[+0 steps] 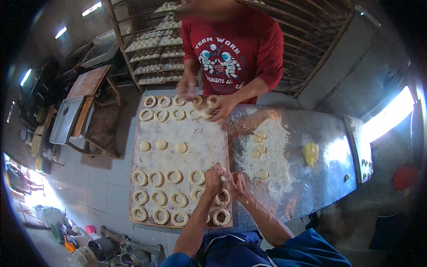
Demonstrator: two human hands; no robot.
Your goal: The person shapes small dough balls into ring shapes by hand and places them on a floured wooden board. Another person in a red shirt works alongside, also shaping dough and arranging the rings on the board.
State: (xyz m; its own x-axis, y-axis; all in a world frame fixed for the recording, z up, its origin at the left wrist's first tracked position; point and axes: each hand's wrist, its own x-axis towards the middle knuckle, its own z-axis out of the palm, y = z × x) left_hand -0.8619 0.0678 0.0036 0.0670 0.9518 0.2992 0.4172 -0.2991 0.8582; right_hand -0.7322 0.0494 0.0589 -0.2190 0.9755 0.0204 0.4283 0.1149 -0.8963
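Observation:
My left hand [214, 179] and my right hand [237, 184] are together over the right edge of a floured board [200, 138]. Their fingers are closed around a small piece of dough [223, 178], mostly hidden between them. Below my hands, a dough ring [221, 217] lies at the board's near right corner. More dough rings [174, 176] stand in rows to the left, some partly covered by my left forearm. Three round dough balls [162, 144] sit mid-board. On the metal table [302, 191] to the right, several dough balls [263, 174] rest in scattered flour [275, 151].
Across the board, a person in a red shirt [235, 53] works with both hands [217, 109] near the far rows of rings. A yellow lump [311, 154] lies on the metal table. A rack [155, 42] of dough trays stands behind; a wooden table [89, 82] is at left.

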